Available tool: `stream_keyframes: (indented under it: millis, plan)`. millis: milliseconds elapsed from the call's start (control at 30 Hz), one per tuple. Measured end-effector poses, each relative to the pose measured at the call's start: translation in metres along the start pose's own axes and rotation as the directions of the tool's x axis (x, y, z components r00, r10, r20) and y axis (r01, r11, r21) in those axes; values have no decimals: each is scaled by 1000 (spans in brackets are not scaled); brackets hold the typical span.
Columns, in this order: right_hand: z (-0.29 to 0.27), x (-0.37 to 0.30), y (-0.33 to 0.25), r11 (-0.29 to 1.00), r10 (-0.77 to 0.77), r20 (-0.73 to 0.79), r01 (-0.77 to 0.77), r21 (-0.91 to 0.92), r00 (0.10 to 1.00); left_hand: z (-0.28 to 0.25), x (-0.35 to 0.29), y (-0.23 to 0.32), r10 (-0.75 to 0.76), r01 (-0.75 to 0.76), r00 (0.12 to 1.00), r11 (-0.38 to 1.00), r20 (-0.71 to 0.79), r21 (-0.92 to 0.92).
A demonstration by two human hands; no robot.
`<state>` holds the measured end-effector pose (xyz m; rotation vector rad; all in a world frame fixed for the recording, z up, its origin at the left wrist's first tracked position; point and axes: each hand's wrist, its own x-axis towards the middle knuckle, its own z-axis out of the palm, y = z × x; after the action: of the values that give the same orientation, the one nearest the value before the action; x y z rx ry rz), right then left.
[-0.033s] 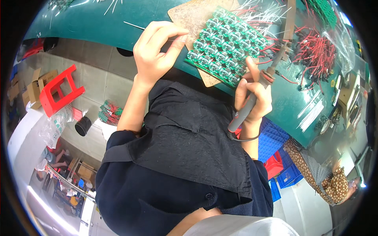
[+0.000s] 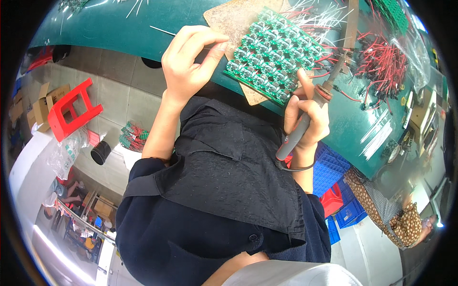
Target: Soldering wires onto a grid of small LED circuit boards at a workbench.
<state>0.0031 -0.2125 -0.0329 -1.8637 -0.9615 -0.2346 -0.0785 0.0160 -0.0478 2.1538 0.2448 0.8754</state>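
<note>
Left hand [image 2: 188, 66]: thumb and index pinched together on a thin strand [image 2: 163, 31], raised near the left edge of the green PCB panel [image 2: 274, 57]. Right hand [image 2: 310, 112]: fingers wrapped around a grey soldering iron [image 2: 298, 131], tip up, cable trailing down by the wrist. Right index sits beside the panel's right edge; can't tell if it touches. Panel lies tilted on a brown backing board [image 2: 254, 95], on the green desk [image 2: 109, 24], populated with rows of clear, domed parts. Red and white wires [image 2: 319, 21] fan out past its far edge. Red-black wire bundle [image 2: 386, 66] is further right; loose white wires [image 2: 377, 136] lie nearer the desk's right-hand end.
</note>
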Motion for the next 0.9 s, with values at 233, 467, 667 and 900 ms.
stream_keyframes:
  millis: [233,467,667,900]
  plan:
    - [0,3,-3,999,-22,19,22,34,1000,0,0,0,26,-26,1000,999,0,23]
    - [-4,9,-6,992,-99,158,109,-59,982,4,3,-2,37,-36,997,999,-63,27]
    - [-4,3,-10,999,47,159,-42,-33,986,4,5,-5,91,-89,993,995,-69,33]
    - [-3,1,-8,998,3,150,5,-56,989,4,4,-3,90,-87,994,995,-68,48]
